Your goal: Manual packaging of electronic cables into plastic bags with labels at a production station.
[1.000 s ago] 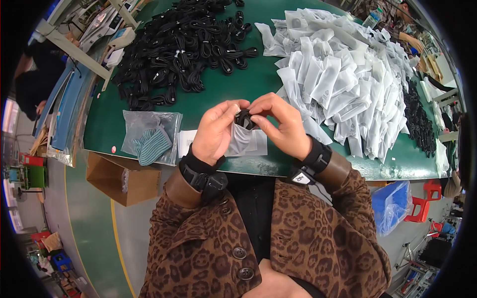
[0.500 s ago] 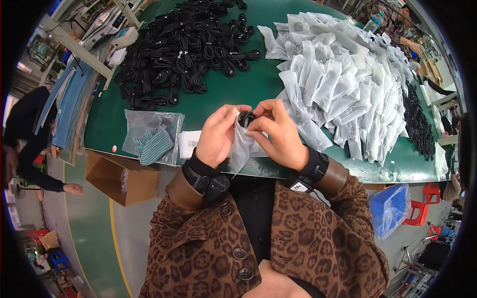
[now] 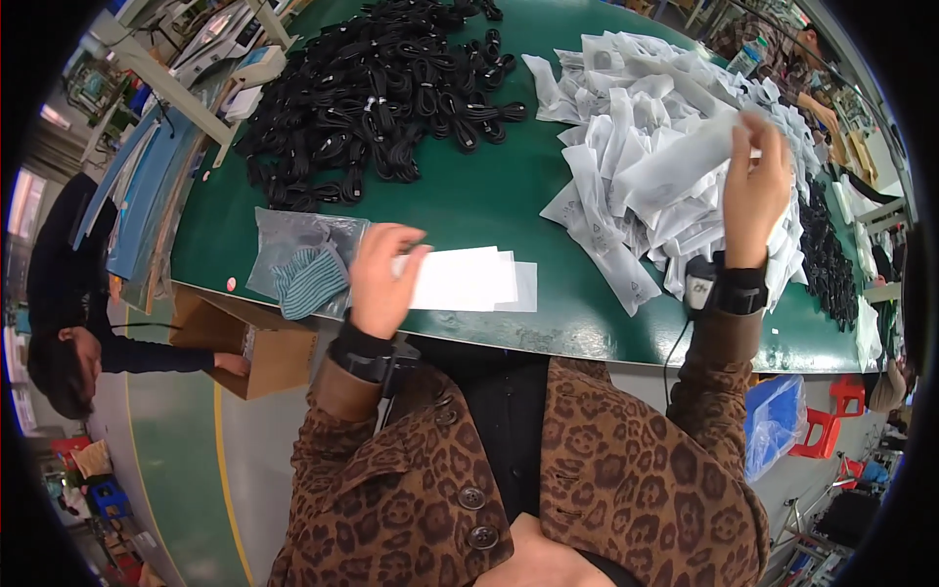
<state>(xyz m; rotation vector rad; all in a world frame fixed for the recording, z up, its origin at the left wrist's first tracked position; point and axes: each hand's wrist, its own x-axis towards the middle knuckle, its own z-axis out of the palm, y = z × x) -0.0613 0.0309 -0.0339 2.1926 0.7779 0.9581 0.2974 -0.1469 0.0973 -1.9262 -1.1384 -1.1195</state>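
My right hand (image 3: pixel 758 196) is raised over the pile of filled white bags (image 3: pixel 734 230), its fingers pinching the top end of a frosted white plastic bag (image 3: pixel 680 168). That bag slants down to the left over the others; its contents cannot be made out. At the near table edge, my left hand (image 3: pixel 383 282) is open, thumb and fingers apart, by the left end of a stack of flat white bags (image 3: pixel 460 281). Beyond it, bundled black cables (image 3: pixel 391 98) lie heaped at the far left.
A clear bag with a striped teal cloth (image 3: pixel 308 279) lies left of my left hand. Below the table's left corner stands a cardboard box (image 3: pixel 274 357), with a co-worker's hand (image 3: pixel 232 364) in it. A blue bin (image 3: pixel 771 416) and red stools (image 3: pixel 820 430) stand at the right.
My hands have parted from the bag with a black cable at its mouth. My right hand has swung right to the bag pile, my left moved left. The co-worker has reached into the box.
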